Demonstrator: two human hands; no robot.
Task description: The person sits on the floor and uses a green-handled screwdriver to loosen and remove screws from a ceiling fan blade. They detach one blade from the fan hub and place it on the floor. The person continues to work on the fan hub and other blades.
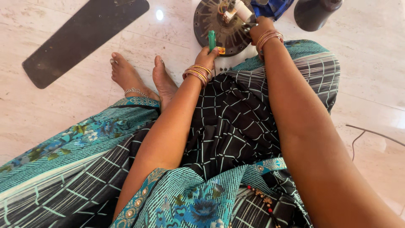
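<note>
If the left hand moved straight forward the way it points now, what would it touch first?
Most likely the dark round fan motor. The left hand holds a green-handled screwdriver and points away from the body, with the motor's disc directly beyond it. Depth is unclear, so the gap between them cannot be judged.

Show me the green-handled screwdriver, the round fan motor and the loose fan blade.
green-handled screwdriver (211, 40), head view, on its handle.
round fan motor (211, 21), head view, on its dark face.
loose fan blade (84, 38), head view, mid-blade.
</note>
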